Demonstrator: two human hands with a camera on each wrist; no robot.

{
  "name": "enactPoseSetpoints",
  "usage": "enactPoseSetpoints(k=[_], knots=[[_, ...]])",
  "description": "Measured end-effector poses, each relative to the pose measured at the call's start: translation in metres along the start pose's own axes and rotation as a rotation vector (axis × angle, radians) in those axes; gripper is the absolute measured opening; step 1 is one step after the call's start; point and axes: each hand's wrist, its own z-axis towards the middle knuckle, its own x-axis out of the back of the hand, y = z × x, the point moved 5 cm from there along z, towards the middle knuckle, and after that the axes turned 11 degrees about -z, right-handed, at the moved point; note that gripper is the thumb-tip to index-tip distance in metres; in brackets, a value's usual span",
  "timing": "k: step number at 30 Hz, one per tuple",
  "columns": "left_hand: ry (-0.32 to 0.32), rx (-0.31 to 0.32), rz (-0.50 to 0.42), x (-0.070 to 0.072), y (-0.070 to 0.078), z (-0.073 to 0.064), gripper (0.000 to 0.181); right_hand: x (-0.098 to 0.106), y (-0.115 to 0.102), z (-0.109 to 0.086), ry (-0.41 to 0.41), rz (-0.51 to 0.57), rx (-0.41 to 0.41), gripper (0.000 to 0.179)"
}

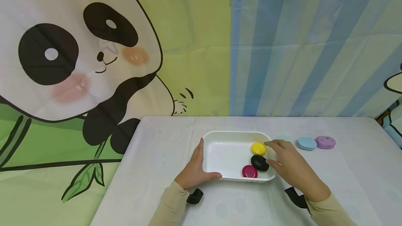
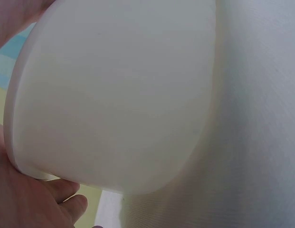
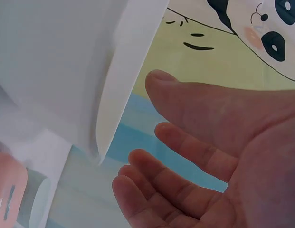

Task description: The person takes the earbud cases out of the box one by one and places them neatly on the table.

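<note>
A white rectangular tray (image 1: 226, 159) stands on the table. In it, towards the right end, lie a yellow rounded piece (image 1: 258, 148), a black oval piece (image 1: 259, 163) and a dark red round piece (image 1: 250, 171). My left hand (image 1: 196, 170) holds the tray's left end, thumb along the front rim and fingers along the side; the left wrist view shows it around the tray (image 2: 114, 95). My right hand (image 1: 290, 165) hovers at the right rim, beside the yellow and black pieces. Its fingers (image 3: 173, 185) are loosely bent with nothing between them.
Right of the tray, near the table's back, lie a pale green piece (image 1: 284, 138), partly hidden by my right hand, a light blue oval piece (image 1: 306, 143) and a purple piece (image 1: 325, 142). A panda-printed curtain (image 1: 194, 44) hangs behind the white-covered table (image 1: 157, 149).
</note>
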Motion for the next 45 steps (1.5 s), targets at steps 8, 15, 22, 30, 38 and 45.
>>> enactPoseSetpoints(k=[8,15,22,30,38,45], knots=[[0.001,0.003,-0.009,0.001,0.003,0.000,0.131,-0.005,-0.010,0.005,-0.022,-0.024,0.022,0.055],[0.005,-0.005,-0.017,0.001,0.002,0.000,0.130,-0.012,-0.017,0.010,-0.066,-0.086,0.035,0.058],[0.011,-0.009,-0.003,0.000,-0.001,0.001,0.132,-0.016,-0.025,0.016,-0.090,-0.126,0.087,0.056],[0.008,0.008,-0.009,0.000,0.000,0.000,0.131,-0.023,-0.027,0.023,-0.135,-0.286,0.087,0.055],[0.003,0.002,-0.011,0.000,0.000,0.001,0.132,-0.026,-0.030,0.026,-0.143,-0.369,0.152,0.052],[0.007,-0.004,-0.009,0.000,0.000,0.001,0.132,-0.033,-0.028,0.029,-0.171,-0.400,0.131,0.049]])
